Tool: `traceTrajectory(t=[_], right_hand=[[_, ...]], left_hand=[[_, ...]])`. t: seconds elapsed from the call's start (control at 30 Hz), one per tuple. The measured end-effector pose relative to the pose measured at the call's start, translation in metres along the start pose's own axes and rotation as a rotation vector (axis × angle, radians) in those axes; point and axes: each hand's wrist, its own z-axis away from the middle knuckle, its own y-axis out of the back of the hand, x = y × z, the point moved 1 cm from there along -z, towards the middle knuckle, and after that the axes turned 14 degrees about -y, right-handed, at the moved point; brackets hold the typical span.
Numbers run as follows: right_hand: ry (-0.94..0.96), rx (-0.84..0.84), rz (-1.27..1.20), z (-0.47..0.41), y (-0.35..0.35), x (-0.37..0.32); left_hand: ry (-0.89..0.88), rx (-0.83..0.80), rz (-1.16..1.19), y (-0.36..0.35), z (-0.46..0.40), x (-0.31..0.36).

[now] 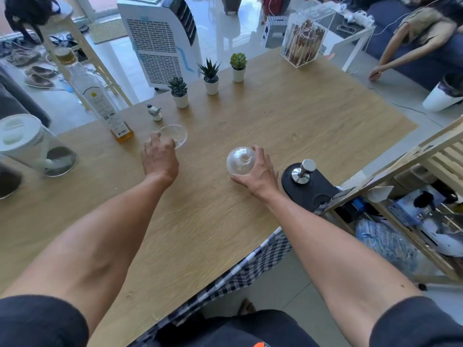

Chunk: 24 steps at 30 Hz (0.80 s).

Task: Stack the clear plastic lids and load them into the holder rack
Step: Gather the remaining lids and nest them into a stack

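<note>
A clear domed plastic lid (240,160) is tilted up off the wooden table (313,116), and my right hand (259,176) grips it from the right with thumb under and fingers over the rim. A second clear lid (176,134) lies flat on the table further left. My left hand (160,159) reaches over its near edge, fingertips touching or just at the rim; whether it grips the lid is unclear. A clear acrylic box (304,38) stands at the far right corner of the table with brown items inside.
A tall bottle (100,96) with amber liquid stands left of the flat lid. A small figurine (155,112) and three potted succulents (210,76) line the back. A black mat with a metal tamper (304,171) sits right of my right hand. A glass jar (37,146) lies far left.
</note>
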Motion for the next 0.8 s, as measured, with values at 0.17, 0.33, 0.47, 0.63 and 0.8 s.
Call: traceTrajectory(t=[0.17, 0.33, 0.47, 0.63, 0.8], right_hand=[[0.008, -0.019, -0.020, -0.002, -0.001, 0.000], [-0.007, -0.029, -0.047, 0.001, 0.000, 0.000], [-0.002, -0.025, -0.066, 0.002, 0.002, 0.001], [-0.003, -0.065, -0.115, 0.006, 0.005, 0.003], [0.030, -0.088, -0.098, 0.005, 0.005, 0.008]], left_hand=[[-0.036, 0.140, 0.392, 0.026, -0.003, 0.026], [0.297, -0.107, 1.467, 0.050, -0.008, 0.067], [0.281, -0.378, 1.568, 0.040, 0.004, 0.086], [0.300, -0.432, 1.291, 0.013, 0.016, 0.102], [0.323, -0.358, 1.202, -0.001, 0.020, 0.112]])
